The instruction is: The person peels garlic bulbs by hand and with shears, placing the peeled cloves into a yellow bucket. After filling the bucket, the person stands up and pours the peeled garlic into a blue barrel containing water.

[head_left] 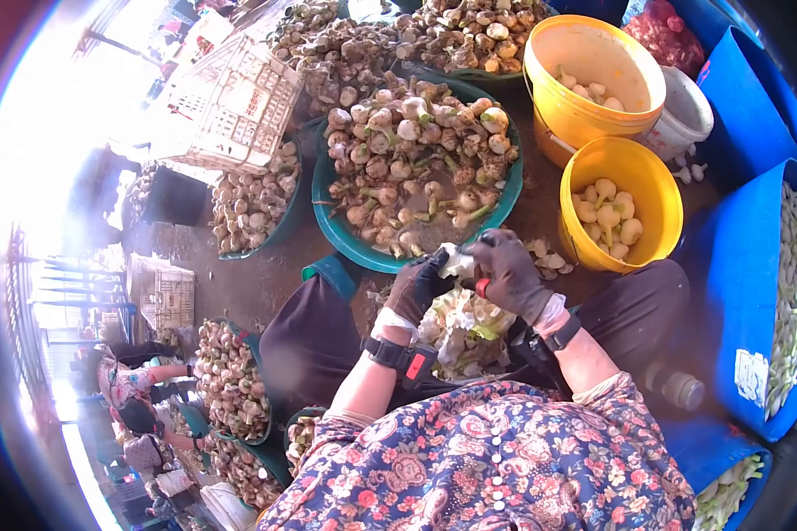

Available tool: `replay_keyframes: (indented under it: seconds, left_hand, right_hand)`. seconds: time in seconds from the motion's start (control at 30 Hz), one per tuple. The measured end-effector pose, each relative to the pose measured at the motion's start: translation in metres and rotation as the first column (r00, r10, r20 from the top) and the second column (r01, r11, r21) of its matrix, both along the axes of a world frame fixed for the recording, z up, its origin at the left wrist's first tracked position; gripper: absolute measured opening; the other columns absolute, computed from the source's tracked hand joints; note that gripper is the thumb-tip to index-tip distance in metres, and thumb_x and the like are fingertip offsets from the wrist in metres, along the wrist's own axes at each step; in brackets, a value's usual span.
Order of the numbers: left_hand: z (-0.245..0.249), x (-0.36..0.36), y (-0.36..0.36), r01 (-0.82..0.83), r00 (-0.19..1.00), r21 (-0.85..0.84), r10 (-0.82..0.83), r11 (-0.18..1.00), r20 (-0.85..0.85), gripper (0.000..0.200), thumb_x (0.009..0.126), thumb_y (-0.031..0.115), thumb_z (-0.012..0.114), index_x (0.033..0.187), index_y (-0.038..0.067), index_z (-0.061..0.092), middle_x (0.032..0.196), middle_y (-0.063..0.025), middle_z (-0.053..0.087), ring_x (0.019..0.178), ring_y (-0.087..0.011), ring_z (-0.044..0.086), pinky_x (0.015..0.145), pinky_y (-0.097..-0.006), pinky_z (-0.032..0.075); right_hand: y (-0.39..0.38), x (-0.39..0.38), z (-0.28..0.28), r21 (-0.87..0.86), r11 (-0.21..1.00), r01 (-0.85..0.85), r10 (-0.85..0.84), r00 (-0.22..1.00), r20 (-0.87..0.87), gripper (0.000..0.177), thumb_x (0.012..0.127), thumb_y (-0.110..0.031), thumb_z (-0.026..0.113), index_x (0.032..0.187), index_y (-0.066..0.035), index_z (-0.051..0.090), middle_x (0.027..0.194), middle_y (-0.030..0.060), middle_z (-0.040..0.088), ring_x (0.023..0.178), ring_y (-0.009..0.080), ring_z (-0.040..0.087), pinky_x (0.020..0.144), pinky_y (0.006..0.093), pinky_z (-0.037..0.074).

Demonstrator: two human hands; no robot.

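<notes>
- Head view: pale bulb (457,263) is held up btw. the two gloved hands, over the lap & just short of the teal basin (356,251); partly hidden by fingers.
- L hand (421,288), dark glove: closed on the bulb, fingers wrapped at its L side.
- R hand (509,276), dark glove w/ red band on a finger: fingers bent against the bulb's R side; whether anything is gripped can't be told.
- Peelings (460,334), pale, are heaped directly below the hands, btw. the knees.
- Basin is filled w/ soiled, brownish bulbs (407,133).
- Front yellow bucket (662,196), near R knee: clean white bulbs (607,217) are contained.
- Back yellow bucket (633,71): a few white bulbs are seen inside.
- Blue tub (726,301), far R: packed w/ pale-green stems (790,301).
- White crate (239,106) is stood L of basin, tilted.
- Co-worker (126,380) is seen lower L, by more heaped bulbs.
</notes>
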State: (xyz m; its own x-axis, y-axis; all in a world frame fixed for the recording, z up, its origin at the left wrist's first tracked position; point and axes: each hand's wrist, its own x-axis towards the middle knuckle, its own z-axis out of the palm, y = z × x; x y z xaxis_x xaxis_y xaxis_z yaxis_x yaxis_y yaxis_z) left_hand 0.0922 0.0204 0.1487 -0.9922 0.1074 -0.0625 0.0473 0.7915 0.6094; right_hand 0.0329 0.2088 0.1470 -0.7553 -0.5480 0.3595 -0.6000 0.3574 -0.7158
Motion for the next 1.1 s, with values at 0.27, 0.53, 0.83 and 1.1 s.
replay_keyframes:
  seconds: [0.27,0.53,0.83,1.1]
  left_hand:
    - [-0.008,0.001,0.006,-0.448,0.892,0.859,0.197,0.249,0.408,0.03,0.084,0.026,0.065,0.101,0.001,0.062,0.09,-0.0024,0.063,0.078,-0.0097,0.059,0.071,-0.0218,0.049]
    - [0.023,0.028,-0.024,-0.184,0.961,0.976,-0.188,0.115,0.203,0.024,0.077,0.019,0.069,0.087,-0.002,0.063,0.088,-0.0141,0.065,0.08,-0.0237,0.061,0.074,-0.0352,0.048]
    - [0.061,0.008,-0.035,-0.079,0.93,0.565,-0.143,0.821,0.337,0.027,0.085,0.017,0.06,0.104,-0.001,0.062,0.095,-0.0077,0.063,0.082,-0.0132,0.06,0.075,-0.0246,0.048]
    - [-0.036,-0.008,0.01,-0.613,0.78,0.727,0.093,0.309,0.619,0.032,0.085,0.024,0.065,0.105,0.0,0.06,0.086,-0.0039,0.062,0.068,-0.0094,0.057,0.062,-0.0226,0.049]
  right_hand:
    - [0.005,-0.002,-0.031,-0.337,0.892,0.301,0.213,0.377,0.901,0.024,0.087,-0.026,0.057,0.089,-0.003,0.06,0.076,0.0019,0.06,0.062,0.0106,0.056,0.053,0.0242,0.045]
    - [0.016,-0.013,-0.072,-0.548,0.664,0.509,0.608,0.059,0.792,0.021,0.091,-0.027,0.051,0.096,-0.008,0.059,0.075,0.0009,0.059,0.058,0.0126,0.056,0.05,0.0237,0.045]
    - [0.019,-0.021,-0.075,-0.666,0.559,0.494,0.811,-0.159,0.564,0.025,0.089,-0.013,0.049,0.113,-0.008,0.057,0.099,0.0019,0.063,0.085,0.0111,0.06,0.064,0.0172,0.046]
    - [0.0,-0.008,-0.063,-0.415,0.728,0.546,0.472,0.04,0.881,0.027,0.089,-0.03,0.055,0.102,-0.007,0.061,0.084,0.0013,0.062,0.069,0.01,0.059,0.059,0.0225,0.047]
